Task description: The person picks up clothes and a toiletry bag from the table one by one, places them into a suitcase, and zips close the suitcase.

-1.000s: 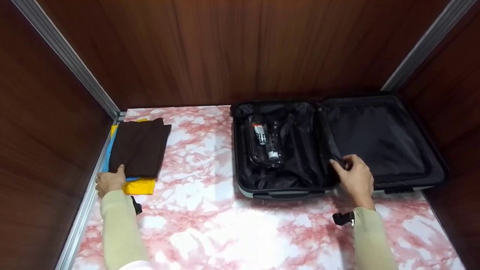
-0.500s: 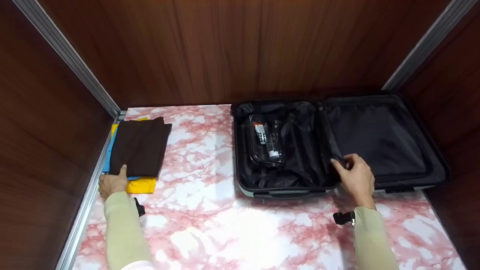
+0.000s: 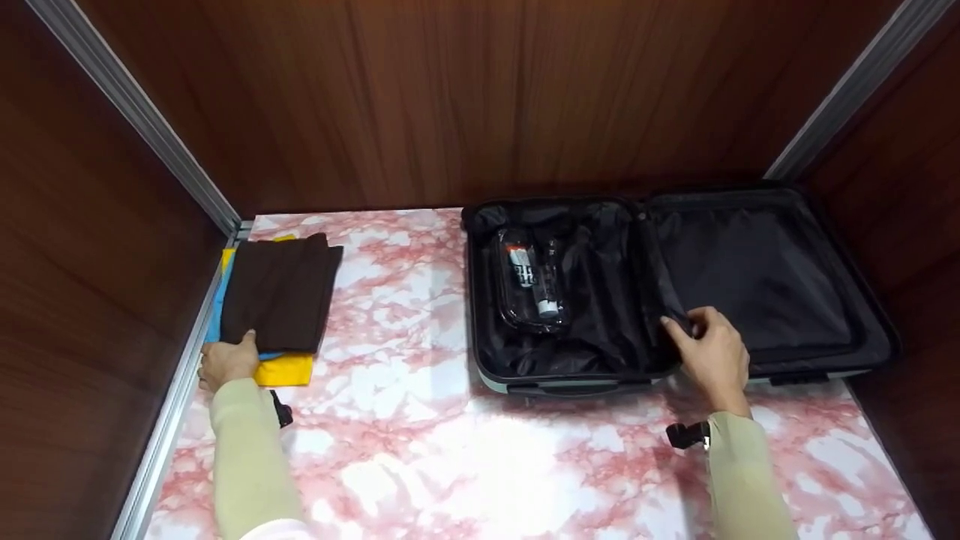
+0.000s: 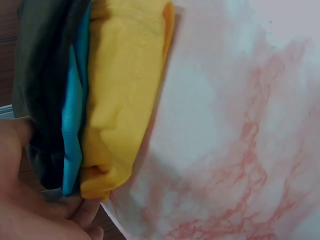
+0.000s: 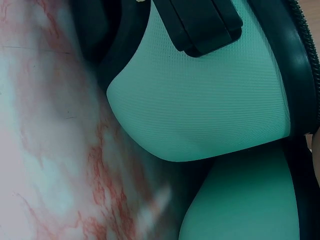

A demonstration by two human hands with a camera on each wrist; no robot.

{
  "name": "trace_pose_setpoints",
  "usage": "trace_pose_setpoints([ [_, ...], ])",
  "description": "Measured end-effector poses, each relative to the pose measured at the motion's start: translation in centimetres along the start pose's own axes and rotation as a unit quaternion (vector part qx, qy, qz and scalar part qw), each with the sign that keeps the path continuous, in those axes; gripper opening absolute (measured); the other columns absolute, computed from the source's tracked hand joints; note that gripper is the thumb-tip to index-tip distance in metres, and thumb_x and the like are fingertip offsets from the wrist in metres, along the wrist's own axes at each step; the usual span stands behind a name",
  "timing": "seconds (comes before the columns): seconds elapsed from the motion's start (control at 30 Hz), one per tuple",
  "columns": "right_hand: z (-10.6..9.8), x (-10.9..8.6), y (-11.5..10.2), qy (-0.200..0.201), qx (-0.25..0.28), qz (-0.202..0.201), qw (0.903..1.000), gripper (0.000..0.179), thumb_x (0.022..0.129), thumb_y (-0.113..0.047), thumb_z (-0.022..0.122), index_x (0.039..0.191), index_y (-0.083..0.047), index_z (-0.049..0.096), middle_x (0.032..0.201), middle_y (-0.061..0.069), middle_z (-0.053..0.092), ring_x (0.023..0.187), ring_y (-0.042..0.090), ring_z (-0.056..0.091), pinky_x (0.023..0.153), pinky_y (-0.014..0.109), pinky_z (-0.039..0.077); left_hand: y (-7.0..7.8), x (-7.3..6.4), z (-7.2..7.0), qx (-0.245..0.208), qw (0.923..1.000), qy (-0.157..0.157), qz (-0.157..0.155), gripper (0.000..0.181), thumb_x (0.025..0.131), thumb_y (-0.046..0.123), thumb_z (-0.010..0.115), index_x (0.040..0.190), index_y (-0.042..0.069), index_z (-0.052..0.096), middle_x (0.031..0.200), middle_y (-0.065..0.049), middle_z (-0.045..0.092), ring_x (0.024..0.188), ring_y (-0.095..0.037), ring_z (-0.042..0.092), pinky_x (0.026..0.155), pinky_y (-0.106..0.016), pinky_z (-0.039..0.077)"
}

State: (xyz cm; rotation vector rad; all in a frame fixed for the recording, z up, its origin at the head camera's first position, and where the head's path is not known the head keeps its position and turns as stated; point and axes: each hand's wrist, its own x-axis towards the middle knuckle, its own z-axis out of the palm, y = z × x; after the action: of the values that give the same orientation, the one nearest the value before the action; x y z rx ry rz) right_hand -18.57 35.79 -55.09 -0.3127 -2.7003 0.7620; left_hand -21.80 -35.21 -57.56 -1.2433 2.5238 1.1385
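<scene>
A stack of folded clothes lies at the left in the head view: a dark brown garment [image 3: 277, 292] on top, blue [image 3: 215, 307] and yellow [image 3: 285, 370] garments below. My left hand [image 3: 229, 362] grips the stack's near left corner, thumb on top; the left wrist view shows fingers [image 4: 82, 212] under the layers. An unzipped suitcase [image 3: 491, 379] lies spread flat at the right, black inside and mint green outside [image 5: 200, 110]. My right hand [image 3: 714, 351] pinches the edge of its black fabric divider [image 3: 661, 281], near the hinge side. The right fingertips are partly hidden behind the fabric.
Inside the left suitcase half sits a clear pouch [image 3: 517, 319] holding a tube [image 3: 520, 266] and a white-capped bottle [image 3: 548, 307]. Dark wood panels [image 3: 435, 105] wall in the back and both sides of the pink-and-white marbled table [image 3: 390, 450].
My left hand has shifted slightly to the right and up along the corner of the clothes stack. The right hand keeps its place at the divider.
</scene>
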Motion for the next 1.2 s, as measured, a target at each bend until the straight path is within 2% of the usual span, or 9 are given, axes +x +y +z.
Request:
trace_pose_setpoints([
  [0.13, 0.1, 0.1, -0.1, 0.0, 0.002, -0.003, 1.0, 0.06, 0.092, -0.062, 0.065, 0.114, -0.006, 0.067, 0.093, 0.008, 0.059, 0.083, 0.03, 0.058, 0.073, 0.051, 0.044, 0.3, -0.4, -0.2, -0.001, 0.9999, -0.005, -0.009, 0.086, 0.103, 0.048, 0.045, 0.151, -0.018, 0.017, 0.153, -0.038, 0.029, 0.14, -0.054, 0.027, 0.111, -0.061, 0.02],
  [0.33, 0.0, 0.0, 0.0, -0.001, 0.0, 0.001, 1.0, 0.06, 0.092, -0.062, 0.066, 0.114, -0.006, 0.067, 0.094, 0.009, 0.059, 0.082, 0.031, 0.058, 0.072, 0.051, 0.044, 0.9, -0.8, -0.7, -0.026, 0.9977, -0.055, -0.031, 0.083, 0.101, 0.048, 0.05, 0.151, -0.014, 0.026, 0.152, -0.034, 0.033, 0.139, -0.051, 0.031, 0.111, -0.06, 0.02],
  [0.43, 0.0, 0.0, 0.0, -0.001, 0.001, 0.0, 1.0, 0.06, 0.092, -0.062, 0.066, 0.114, -0.006, 0.067, 0.094, 0.009, 0.059, 0.082, 0.031, 0.058, 0.072, 0.051, 0.044, 0.9, -0.8, -0.8, -0.04, 0.9962, -0.067, -0.039, 0.088, 0.099, 0.048, 0.053, 0.154, -0.013, 0.021, 0.155, -0.035, 0.026, 0.142, -0.05, 0.024, 0.115, -0.059, 0.018],
  [0.57, 0.1, -0.1, 0.1, 0.002, 0.001, -0.004, 1.0, 0.06, 0.091, -0.062, 0.066, 0.113, -0.006, 0.067, 0.093, 0.009, 0.059, 0.081, 0.031, 0.058, 0.071, 0.051, 0.044, 0.9, -0.9, -0.6, -0.043, 0.9961, -0.063, -0.045, 0.092, 0.098, 0.046, 0.056, 0.154, -0.015, 0.016, 0.155, -0.037, 0.017, 0.143, -0.05, 0.015, 0.116, -0.058, 0.019],
  [0.63, 0.1, -0.1, 0.1, 0.002, 0.001, -0.003, 1.0, 0.059, 0.091, -0.062, 0.066, 0.113, -0.007, 0.068, 0.093, 0.009, 0.059, 0.081, 0.031, 0.058, 0.071, 0.051, 0.045, 1.1, -0.9, -0.5, -0.034, 0.9969, -0.056, -0.044, 0.092, 0.097, 0.046, 0.057, 0.153, -0.016, 0.016, 0.154, -0.037, 0.019, 0.141, -0.05, 0.016, 0.115, -0.057, 0.019],
  [0.77, 0.1, -0.1, 0.1, -0.002, 0.001, 0.002, 1.0, 0.06, 0.091, -0.063, 0.066, 0.114, -0.007, 0.067, 0.094, 0.008, 0.059, 0.081, 0.03, 0.058, 0.072, 0.052, 0.045, 1.3, -1.0, -0.5, -0.056, 0.9963, -0.05, -0.042, 0.094, 0.096, 0.043, 0.06, 0.153, -0.015, 0.013, 0.156, -0.035, 0.021, 0.142, -0.049, 0.017, 0.117, -0.055, 0.018],
  [0.87, 0.0, -0.1, 0.1, -0.005, -0.001, 0.007, 1.0, 0.062, 0.091, -0.064, 0.065, 0.115, -0.008, 0.067, 0.094, 0.008, 0.06, 0.082, 0.03, 0.058, 0.073, 0.052, 0.045, 1.3, -1.1, -0.6, -0.079, 0.9939, -0.064, -0.043, 0.096, 0.096, 0.041, 0.06, 0.155, -0.013, 0.007, 0.159, -0.032, 0.019, 0.145, -0.048, 0.019, 0.118, -0.055, 0.019],
  [1.0, -0.2, 0.0, 0.1, -0.002, -0.003, 0.013, 0.9999, 0.062, 0.091, -0.065, 0.065, 0.115, -0.008, 0.067, 0.094, 0.008, 0.059, 0.083, 0.03, 0.058, 0.073, 0.052, 0.044, 1.3, -1.2, -0.6, -0.077, 0.9923, -0.088, -0.042, 0.1, 0.096, 0.043, 0.059, 0.155, -0.012, 0.0, 0.158, -0.035, 0.016, 0.144, -0.051, 0.018, 0.117, -0.057, 0.019],
  [1.2, -0.1, 0.0, 0.0, -0.002, 0.001, 0.012, 0.9999, 0.06, 0.091, -0.064, 0.065, 0.113, -0.008, 0.067, 0.093, 0.007, 0.059, 0.082, 0.029, 0.057, 0.073, 0.05, 0.044, 1.4, -1.2, -0.6, -0.094, 0.9905, -0.094, -0.037, 0.099, 0.094, 0.039, 0.063, 0.152, -0.016, 0.004, 0.157, -0.034, 0.014, 0.144, -0.049, 0.02, 0.119, -0.053, 0.018],
])
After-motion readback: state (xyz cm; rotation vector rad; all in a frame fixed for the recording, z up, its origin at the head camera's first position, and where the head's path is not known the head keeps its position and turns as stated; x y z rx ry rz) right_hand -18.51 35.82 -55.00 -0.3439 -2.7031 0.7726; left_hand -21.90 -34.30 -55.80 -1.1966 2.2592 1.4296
